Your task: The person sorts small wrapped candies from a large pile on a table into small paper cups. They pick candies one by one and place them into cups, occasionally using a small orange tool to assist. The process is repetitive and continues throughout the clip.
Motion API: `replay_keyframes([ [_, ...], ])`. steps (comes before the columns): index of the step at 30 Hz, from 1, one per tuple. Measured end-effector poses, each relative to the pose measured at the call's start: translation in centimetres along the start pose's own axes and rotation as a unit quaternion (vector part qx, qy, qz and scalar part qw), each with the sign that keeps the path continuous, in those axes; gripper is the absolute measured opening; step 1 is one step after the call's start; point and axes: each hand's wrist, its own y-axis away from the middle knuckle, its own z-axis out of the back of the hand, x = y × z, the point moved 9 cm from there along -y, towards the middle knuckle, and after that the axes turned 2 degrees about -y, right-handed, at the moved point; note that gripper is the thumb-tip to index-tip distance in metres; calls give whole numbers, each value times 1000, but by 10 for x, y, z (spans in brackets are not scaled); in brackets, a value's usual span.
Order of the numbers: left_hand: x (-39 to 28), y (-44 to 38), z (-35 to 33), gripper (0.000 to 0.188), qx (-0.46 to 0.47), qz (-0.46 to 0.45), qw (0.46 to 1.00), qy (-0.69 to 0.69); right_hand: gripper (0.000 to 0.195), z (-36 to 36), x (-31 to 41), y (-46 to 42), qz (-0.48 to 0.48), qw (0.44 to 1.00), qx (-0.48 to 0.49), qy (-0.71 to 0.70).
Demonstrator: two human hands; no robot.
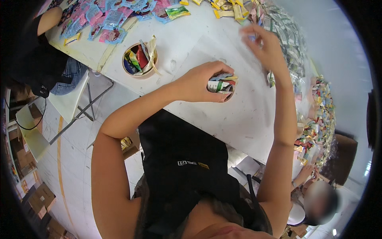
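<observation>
My left hand (198,85) is curved around a small round tub (229,97) that stands on the white table. Packed sachets (219,85) fill it, among them a white and green one, and my fingers and thumb hide much of its sides. Raised over the table, my right hand (265,46) is blurred, near the heap of silvery-green packets (288,38). Its thumb and fingers are apart around a small bluish patch; whether that is a held packet is unclear. Another round tub (140,76), holding mixed sachets, stands to the left.
Blue and pink packets (112,19) cover the table's far left; yellow packets (231,12) lie at the far side. Mixed sachets (323,104) line the right. One person (38,59) sits at left by a folding chair (70,101), another (304,179) at lower right. Cardboard boxes (40,198) stand on the floor.
</observation>
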Motion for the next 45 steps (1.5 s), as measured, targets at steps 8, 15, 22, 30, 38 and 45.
replay_keyframes([
  [8,-3,-3,3,52,-5,17,999,-28,26,-51,-59,-63,162,898,-87,400],
  [15,1,-2,4,50,-22,2,999,34,12,27,-5,17,-44,984,-174,16],
  [22,4,-7,-8,50,86,52,982,157,33,16,87,140,42,991,-32,-127],
  [30,9,-5,-6,54,67,53,988,131,30,-23,101,127,168,986,24,-10],
  [38,0,11,-25,48,-145,74,980,112,41,-32,69,177,40,985,-120,-114],
  [45,-27,-18,-162,57,19,40,977,207,56,-12,36,308,-211,912,-329,-125],
])
